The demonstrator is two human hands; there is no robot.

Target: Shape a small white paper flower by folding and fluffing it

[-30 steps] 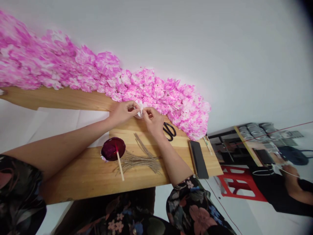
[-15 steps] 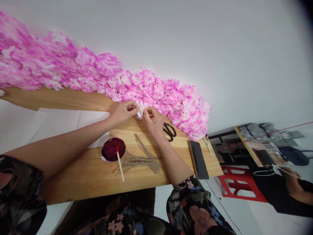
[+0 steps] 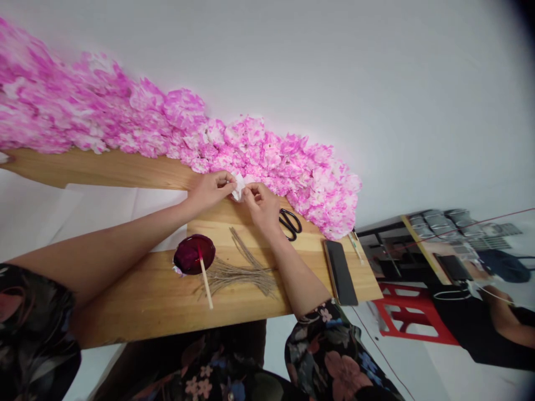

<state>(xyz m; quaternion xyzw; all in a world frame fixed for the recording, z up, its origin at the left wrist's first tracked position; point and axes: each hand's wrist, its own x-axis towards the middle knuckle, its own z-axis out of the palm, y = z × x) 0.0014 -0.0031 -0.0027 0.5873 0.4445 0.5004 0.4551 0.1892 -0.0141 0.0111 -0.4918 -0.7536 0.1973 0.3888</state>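
My left hand (image 3: 208, 191) and right hand (image 3: 262, 204) pinch a small white paper flower (image 3: 239, 185) between their fingertips. It sits at the far edge of the wooden table (image 3: 146, 301), touching the row of pink paper flowers (image 3: 175, 131), with black scissors (image 3: 290, 223) just beside my right hand.

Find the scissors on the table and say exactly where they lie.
The black scissors lie on the wooden table, just right of the right hand, below the pink flowers and left of the phone.
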